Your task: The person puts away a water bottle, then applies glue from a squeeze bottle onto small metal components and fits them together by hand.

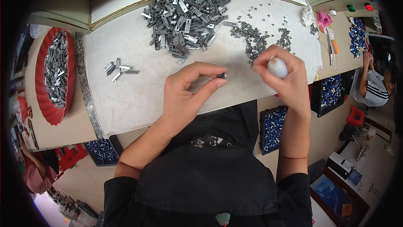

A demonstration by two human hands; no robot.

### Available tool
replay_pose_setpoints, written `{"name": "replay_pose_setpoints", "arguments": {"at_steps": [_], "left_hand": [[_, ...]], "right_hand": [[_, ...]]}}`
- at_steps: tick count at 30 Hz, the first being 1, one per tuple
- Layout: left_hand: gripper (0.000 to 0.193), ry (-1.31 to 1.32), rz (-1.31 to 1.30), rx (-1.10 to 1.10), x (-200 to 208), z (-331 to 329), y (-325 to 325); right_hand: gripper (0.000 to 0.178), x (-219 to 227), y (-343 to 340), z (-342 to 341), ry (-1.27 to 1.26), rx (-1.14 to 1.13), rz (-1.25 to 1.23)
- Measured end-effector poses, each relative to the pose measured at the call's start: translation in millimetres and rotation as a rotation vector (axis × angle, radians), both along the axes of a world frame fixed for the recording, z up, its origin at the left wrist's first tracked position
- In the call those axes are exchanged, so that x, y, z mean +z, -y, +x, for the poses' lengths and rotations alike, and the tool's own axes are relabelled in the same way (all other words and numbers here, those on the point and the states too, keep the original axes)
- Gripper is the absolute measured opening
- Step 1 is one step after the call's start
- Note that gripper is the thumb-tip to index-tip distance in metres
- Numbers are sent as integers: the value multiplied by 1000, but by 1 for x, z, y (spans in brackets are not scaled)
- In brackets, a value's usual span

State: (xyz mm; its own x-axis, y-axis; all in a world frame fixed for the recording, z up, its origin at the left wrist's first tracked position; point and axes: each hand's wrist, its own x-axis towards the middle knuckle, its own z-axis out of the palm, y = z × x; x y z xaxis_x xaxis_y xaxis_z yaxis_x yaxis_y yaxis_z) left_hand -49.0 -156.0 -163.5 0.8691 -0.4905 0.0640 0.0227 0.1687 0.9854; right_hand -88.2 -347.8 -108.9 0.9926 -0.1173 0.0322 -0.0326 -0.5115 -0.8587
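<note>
Between the thumb and forefinger of my left hand [184, 90] is a small grey metal clip [221, 75], held end-on over the near part of the white work surface. My right hand [282, 74] is curled round a whitish, rounded object like a small bottle or a tool handle [277, 67]. Its thumb and forefinger pinch together beside a scatter of tiny dark metal pieces [252, 38]; whether a piece is between them I cannot make out. Beyond my left hand rises a big heap of grey metal clips [182, 15]. A few more clips [119, 68] lie farther left.
A red scalloped basin [40, 74] full of metal clips stands at the left. Dark trays of blue and white parts [273, 129] sit below the table's edge. At the right are a crumpled white tissue [307, 16], a pink cloth [324, 19] and a seated person [375, 86].
</note>
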Motion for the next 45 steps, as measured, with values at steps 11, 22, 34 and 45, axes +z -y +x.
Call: {"name": "replay_pose_setpoints", "arguments": {"at_steps": [11,22,34,45], "left_hand": [[19,139,20,-6,3,2,0],[20,391,160,96,-3,0,4],[18,418,195,132,-2,-1,5],[18,517,169,143,1,1,1]], "right_hand": [[18,0,-23,1,93,212,-143],[18,5,-28,1,113,209,-289],[15,2,-26,3,88,212,-220],[12,0,-38,-5,8,46,-89]]}}
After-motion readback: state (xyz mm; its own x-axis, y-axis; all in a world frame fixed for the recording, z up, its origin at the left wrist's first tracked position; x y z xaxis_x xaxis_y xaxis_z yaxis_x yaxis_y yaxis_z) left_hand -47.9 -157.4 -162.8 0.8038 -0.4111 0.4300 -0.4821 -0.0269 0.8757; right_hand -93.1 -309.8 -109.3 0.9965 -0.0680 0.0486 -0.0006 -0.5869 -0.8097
